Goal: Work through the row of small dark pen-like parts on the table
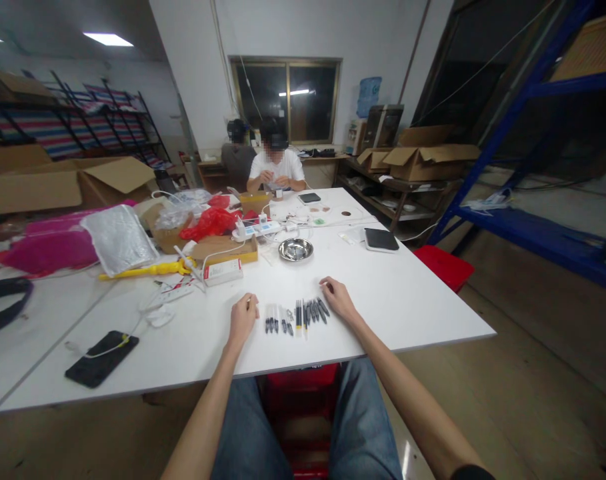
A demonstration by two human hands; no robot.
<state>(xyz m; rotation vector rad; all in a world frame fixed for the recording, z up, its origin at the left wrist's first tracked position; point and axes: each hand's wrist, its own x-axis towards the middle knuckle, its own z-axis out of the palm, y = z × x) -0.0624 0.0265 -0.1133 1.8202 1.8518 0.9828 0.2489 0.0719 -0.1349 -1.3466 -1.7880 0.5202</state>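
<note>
Pen parts lie in a row on the white table (383, 313) between my hands. Clear barrels with black ends (271, 320) are at the left of the row, beside small clear-and-black pieces (287, 323). Thin dark refills (299, 316) come after them, some with a yellow end. Several black pen pieces (317, 311) finish the row at the right. My left hand (243, 315) rests left of the barrels, fingers curled in, and nothing shows in it. Just beyond the black pieces, my right hand (335, 296) lies on the tabletop with bent fingers, no object visible in it.
A shiny metal bowl (295, 250) stands ahead of my hands. Leftward are a white box (223, 273), a power strip (257, 229), red plastic bags (213, 222) and a black phone (103, 359) with a cable. A black-topped device (381, 239) sits right. A person (277, 170) works opposite.
</note>
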